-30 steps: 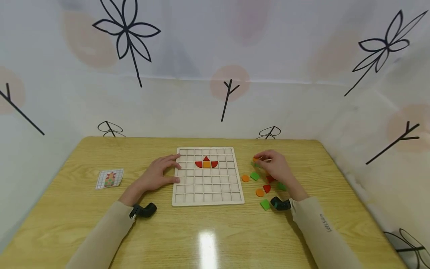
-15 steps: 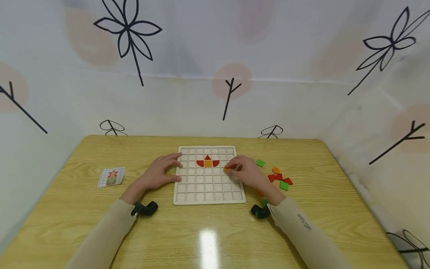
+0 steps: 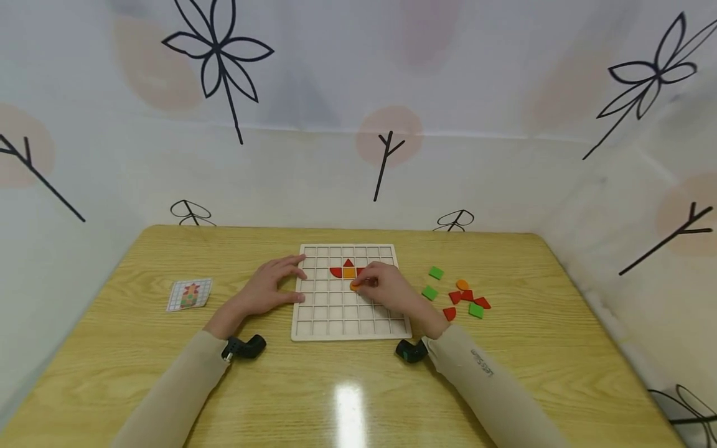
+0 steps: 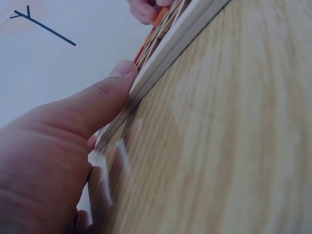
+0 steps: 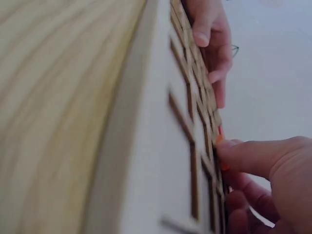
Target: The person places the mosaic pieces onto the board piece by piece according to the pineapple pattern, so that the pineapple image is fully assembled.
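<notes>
A pale wooden grid board (image 3: pixel 325 314) lies on the table. My right hand (image 3: pixel 389 287) pinches an orange disc (image 3: pixel 354 287) between thumb and fingertips, close over the cell just below an orange square (image 3: pixel 349 272). Around that square sit a red triangle (image 3: pixel 348 263) above and a red quarter-round piece (image 3: pixel 336 272) at its left; another red piece (image 3: pixel 360 271) at its right is partly hidden by my fingers. With fingers spread, my left hand (image 3: pixel 269 289) rests on the board's left edge. In the left wrist view, the thumb (image 4: pixel 124 70) touches the board's rim.
Right of the board lie loose pieces: several red ones (image 3: pixel 467 295), an orange disc (image 3: pixel 462 284), and green squares (image 3: pixel 436 272). A small card (image 3: pixel 189 294) printed with a coloured grid figure lies on the left. A patterned cloth (image 3: pixel 280 174) stands behind the table.
My right hand has moved left from the loose pieces to the board's middle, carrying the orange disc. The left hand has stayed at the board's edge.
</notes>
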Demonstrator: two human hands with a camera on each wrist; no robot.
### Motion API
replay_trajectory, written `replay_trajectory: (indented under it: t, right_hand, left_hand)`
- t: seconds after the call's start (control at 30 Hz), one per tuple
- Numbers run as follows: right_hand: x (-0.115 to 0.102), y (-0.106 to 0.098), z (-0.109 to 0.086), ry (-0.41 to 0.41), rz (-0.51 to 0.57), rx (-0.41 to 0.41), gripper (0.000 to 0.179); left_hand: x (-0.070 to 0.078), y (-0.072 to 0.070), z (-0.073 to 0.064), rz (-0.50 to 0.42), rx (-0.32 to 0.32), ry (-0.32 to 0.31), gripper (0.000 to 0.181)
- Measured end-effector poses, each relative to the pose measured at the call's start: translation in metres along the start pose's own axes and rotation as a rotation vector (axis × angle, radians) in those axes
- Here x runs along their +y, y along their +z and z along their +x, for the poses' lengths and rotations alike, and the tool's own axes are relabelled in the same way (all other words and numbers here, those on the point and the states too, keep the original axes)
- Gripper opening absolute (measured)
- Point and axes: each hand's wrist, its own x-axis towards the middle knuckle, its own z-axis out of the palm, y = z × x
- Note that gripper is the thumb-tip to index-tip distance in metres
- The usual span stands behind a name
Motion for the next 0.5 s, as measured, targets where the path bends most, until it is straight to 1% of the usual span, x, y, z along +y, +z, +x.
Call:
replay_trajectory:
  t: [0.1, 0.23, 0.5]
  right_hand:
    - [-0.003, 0.0023, 0.003, 0.024, -0.031, -0.016, 0.011]
    - [-0.0058, 0.0052, 0.0042, 0.058, -0.063, -0.015, 0.012]
    - [-0.0092, 0.0067, 0.0036, 0.054, -0.072, -0.003, 0.014]
  left_hand:
    - [-0.0002, 0.0, 0.0005, 0.0, 0.003, 0.001, 0.038]
    - [-0.0011, 0.0003, 0.0005, 0.0, 0.0, -0.004, 0.039]
    - [-0.002, -0.0005, -0.0003, 0.004, -0.008, -0.017, 0.038]
